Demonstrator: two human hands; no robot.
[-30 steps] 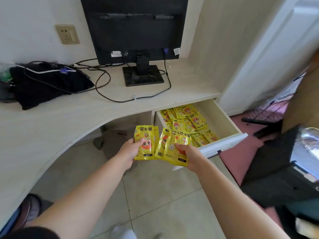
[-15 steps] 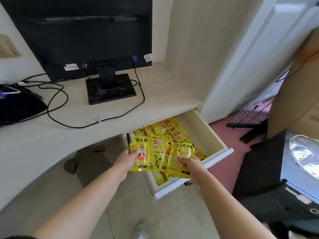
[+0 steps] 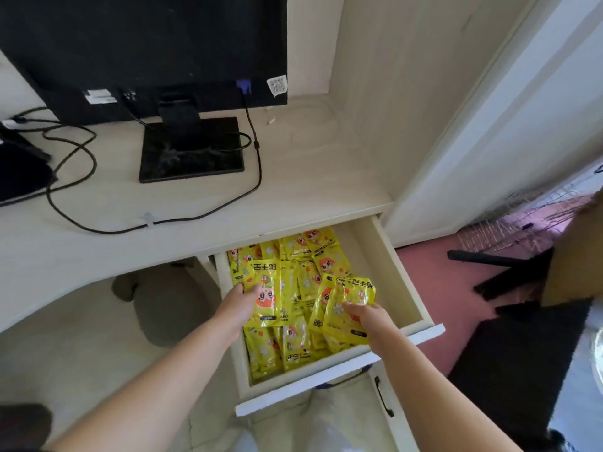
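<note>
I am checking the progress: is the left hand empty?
No, the left hand grips a yellow packet over the open drawer.

Two bare arms on show, and that's nearly all we get of this person. The left forearm is uncovered from the wrist right down to the bottom edge of the view, long and smooth in outline. Same story on the right forearm: bare the whole visible length, widening toward the elbow. The left hand is bare, thumb and knuckles showing. The right hand is bare too, slim fingers in plain sight. Down at the bottom centre, between the arms, there's pale, creased cloth, possibly a trouser leg, though it's too blurred to call.
</note>
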